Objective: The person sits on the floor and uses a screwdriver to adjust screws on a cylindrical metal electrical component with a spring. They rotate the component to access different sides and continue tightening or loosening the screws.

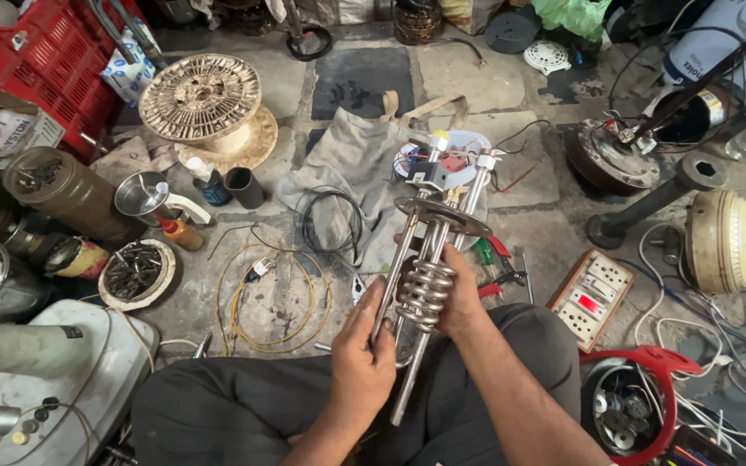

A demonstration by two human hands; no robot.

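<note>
Heater element (429,276) is held upright between both hands, left hand (363,354) gripping its rods, right hand (459,298) cupping the coil, long axis pointing away

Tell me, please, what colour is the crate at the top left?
The crate is red, seen best in the head view, the only view.

Silver heating element (426,285), red crate (62,52), yellow wire (269,298).

Water-heater element assembly (429,259), metal rods with coiled section and round flange, held over the lap; left hand (360,358) grips the rods; right hand (459,298) behind the coil; yellow wire loop (261,302), switchboard (591,298), wooden cable spool (205,108) on floor.
</note>
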